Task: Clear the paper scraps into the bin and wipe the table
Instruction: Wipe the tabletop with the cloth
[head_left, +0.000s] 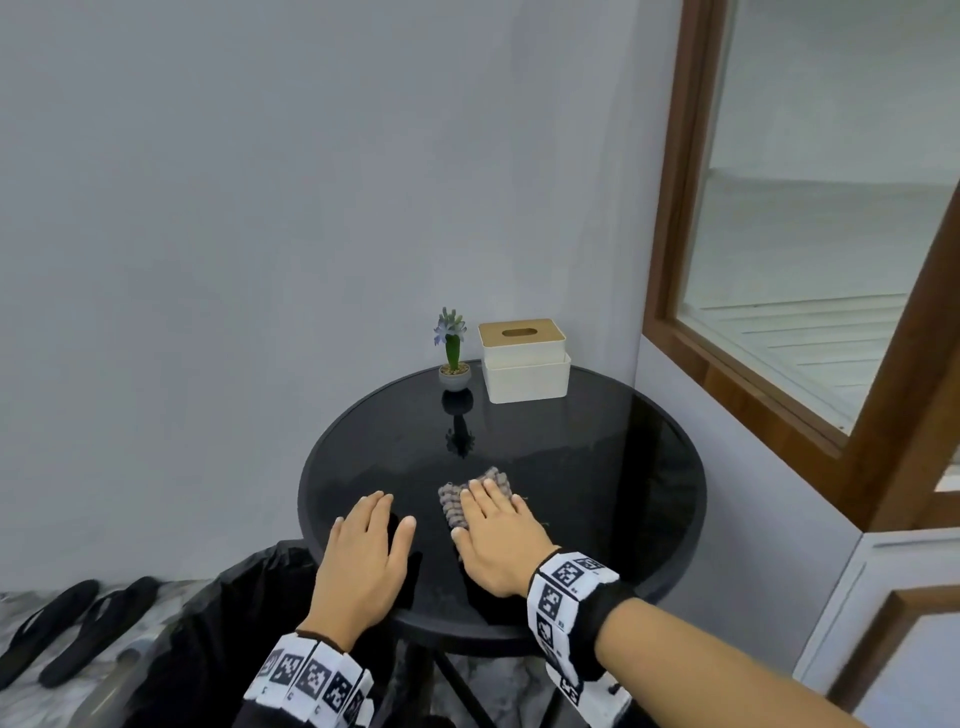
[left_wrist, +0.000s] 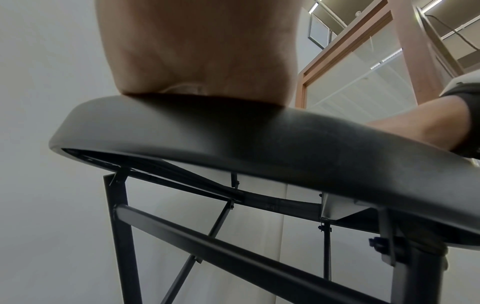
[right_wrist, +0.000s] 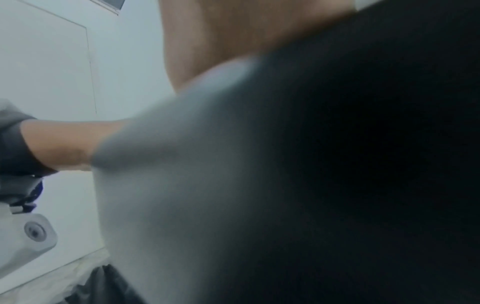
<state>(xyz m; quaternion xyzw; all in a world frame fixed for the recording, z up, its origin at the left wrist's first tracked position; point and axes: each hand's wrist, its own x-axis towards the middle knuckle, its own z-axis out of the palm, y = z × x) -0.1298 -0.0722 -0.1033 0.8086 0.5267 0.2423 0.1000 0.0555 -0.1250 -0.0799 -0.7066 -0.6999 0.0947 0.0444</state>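
Note:
A round black glass table (head_left: 597, 441) stands in a corner. My right hand (head_left: 493, 530) lies flat with straight fingers on a grey nubbly cloth (head_left: 457, 501) near the table's front middle, pressing it onto the glass. My left hand (head_left: 363, 551) rests flat on the table's front left edge, fingers straight, holding nothing. A bin lined with a black bag (head_left: 223, 618) stands on the floor just left of the table, below my left wrist. No paper scraps show on the glass. The left wrist view shows my left palm (left_wrist: 197, 51) on the table rim (left_wrist: 233, 131).
A small potted plant (head_left: 453, 348) and a white tissue box (head_left: 524, 361) with a wooden lid stand at the table's far edge. Walls close in behind and on the right, with a wood-framed window (head_left: 810, 249). Black slippers (head_left: 78, 629) lie on the floor at left.

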